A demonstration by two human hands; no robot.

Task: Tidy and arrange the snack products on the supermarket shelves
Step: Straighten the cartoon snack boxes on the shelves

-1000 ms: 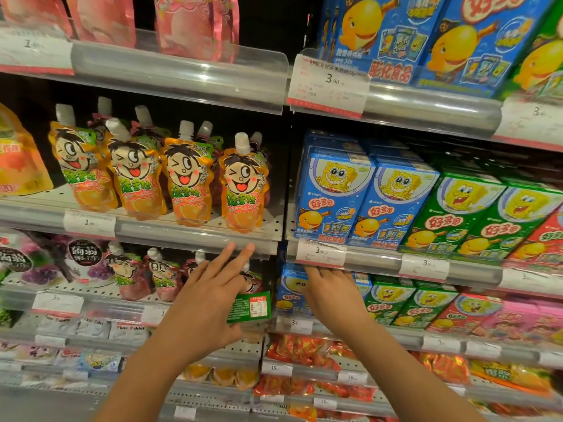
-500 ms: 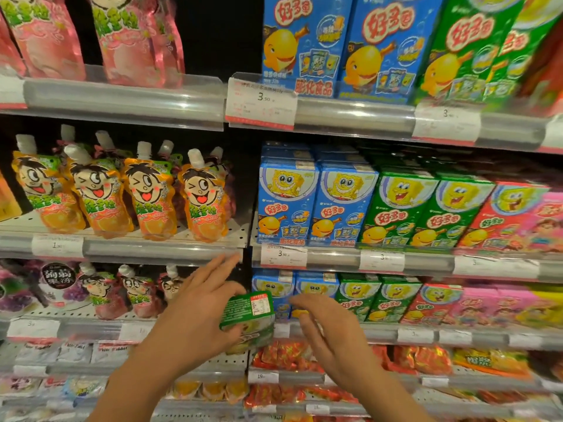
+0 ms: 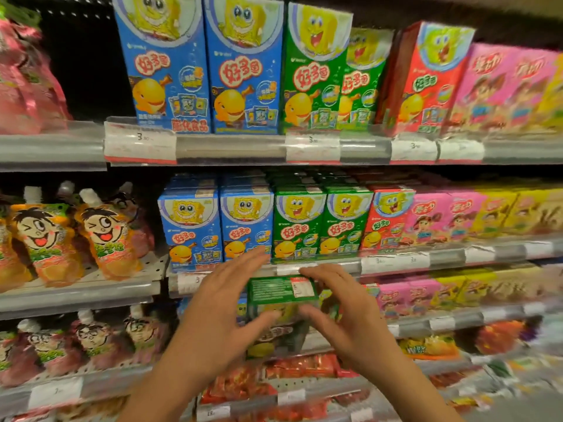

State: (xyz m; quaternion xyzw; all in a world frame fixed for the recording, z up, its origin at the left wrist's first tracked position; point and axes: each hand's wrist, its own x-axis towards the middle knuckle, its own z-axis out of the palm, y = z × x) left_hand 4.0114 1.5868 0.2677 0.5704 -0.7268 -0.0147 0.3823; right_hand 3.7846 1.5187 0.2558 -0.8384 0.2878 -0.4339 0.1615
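- Near the middle of the shelves, just below the row of green boxes (image 3: pixel 323 226), we hold a small green box (image 3: pixel 281 289) between both hands.
- Our left hand (image 3: pixel 219 312) pinches it, thumb under its left end, fingers spread upward.
- Our right hand (image 3: pixel 344 309) grips its right end, fingers curled over the top, thumb beneath.
- Left of us stand orange pouches (image 3: pixel 106 236); blue boxes (image 3: pixel 219 226) sit beside the green ones.
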